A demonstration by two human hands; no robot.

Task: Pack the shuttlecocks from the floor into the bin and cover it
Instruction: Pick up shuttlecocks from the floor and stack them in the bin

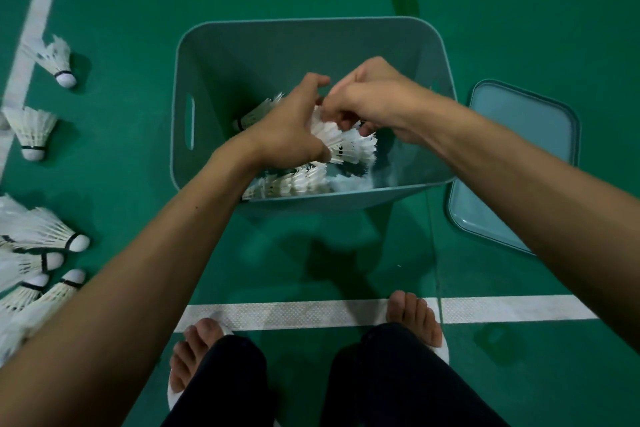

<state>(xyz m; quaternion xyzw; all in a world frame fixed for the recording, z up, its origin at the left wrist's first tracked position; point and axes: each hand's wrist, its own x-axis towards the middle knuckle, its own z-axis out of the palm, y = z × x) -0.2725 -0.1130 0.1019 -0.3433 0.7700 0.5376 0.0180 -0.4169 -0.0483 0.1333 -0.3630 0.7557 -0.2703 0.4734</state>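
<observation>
Over the teal bin (259, 55), your left hand (291, 128) and right hand (374, 100) both clasp a bunch of feather shuttlecocks (349, 146), while loose shuttlecocks (34, 132) wait on the court floor (138, 80) and the lid (519, 156) lies beside the bin; squeezing too hard could crush feathers.

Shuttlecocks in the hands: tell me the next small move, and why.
Probably let go, dropping them into the bin: both the left hand and right hand hold a white bunch low inside it, above others already there. More shuttlecocks wait on the floor at left.
</observation>
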